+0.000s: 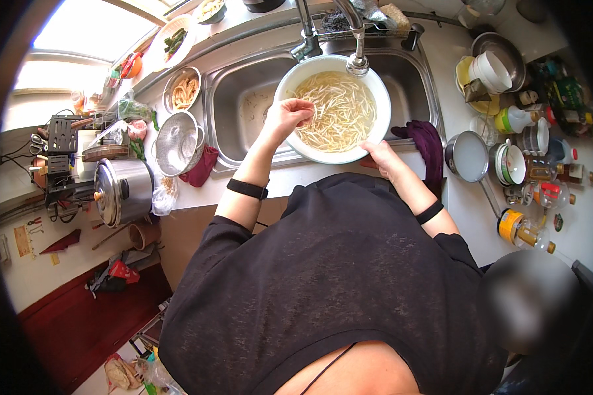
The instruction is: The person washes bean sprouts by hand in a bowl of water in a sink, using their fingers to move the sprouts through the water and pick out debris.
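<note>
A large white basin (pixel 382 116) filled with water rests over the double steel sink (pixel 237 106). Pale bean sprouts (pixel 338 111) float throughout it. My left hand (pixel 291 116) is over the basin's left side, fingertips pinched together above the sprouts; whether they hold a sprout cannot be told. At the lower right rim, my right hand (pixel 381 157) grips the basin, thumb at the edge and fingers partly hidden below. The faucet's metal spout (pixel 358 64) hangs over the basin's upper right edge. A few bits of sprout lie on the floor of the left sink bowl.
Left of the sink are an empty steel colander (pixel 178 143), a steel bowl (pixel 168 94) of pale strips, a maroon cloth (pixel 202 167) and a large lidded pot (pixel 136 190). To the right are a purple cloth (pixel 427 148), a saucepan (pixel 467 155), stacked bowls and several bottles.
</note>
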`<state>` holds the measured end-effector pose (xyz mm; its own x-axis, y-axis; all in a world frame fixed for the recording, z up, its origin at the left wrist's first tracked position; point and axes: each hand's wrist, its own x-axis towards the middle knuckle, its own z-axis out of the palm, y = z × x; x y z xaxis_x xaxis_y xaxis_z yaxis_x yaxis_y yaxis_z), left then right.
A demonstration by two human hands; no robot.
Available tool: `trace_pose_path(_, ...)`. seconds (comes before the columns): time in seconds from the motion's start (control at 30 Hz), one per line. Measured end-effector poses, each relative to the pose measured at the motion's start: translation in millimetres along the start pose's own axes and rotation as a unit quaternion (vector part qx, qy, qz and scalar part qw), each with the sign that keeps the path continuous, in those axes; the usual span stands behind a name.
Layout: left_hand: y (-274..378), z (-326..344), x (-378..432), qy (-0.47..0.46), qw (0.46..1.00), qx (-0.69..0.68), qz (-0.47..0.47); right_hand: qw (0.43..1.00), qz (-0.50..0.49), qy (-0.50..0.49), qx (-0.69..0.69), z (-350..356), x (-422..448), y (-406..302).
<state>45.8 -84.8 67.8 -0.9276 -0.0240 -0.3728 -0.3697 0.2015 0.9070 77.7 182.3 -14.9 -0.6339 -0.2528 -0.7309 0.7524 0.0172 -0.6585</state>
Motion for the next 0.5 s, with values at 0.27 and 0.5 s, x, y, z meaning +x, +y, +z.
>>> trace_pose_path(0.27,-6.9,-44.3,3.7,0.242,0.964,-0.069,0.089,1.000,-0.014,-0.002,-0.005,3.3,-2.5,-2.5)
trace_pose_path(0.5,-8.0,-40.8,-4.4,0.250,0.943,0.198,0.091,1.000,-0.007,-0.006,-0.009,0.5,-2.4,-2.6)
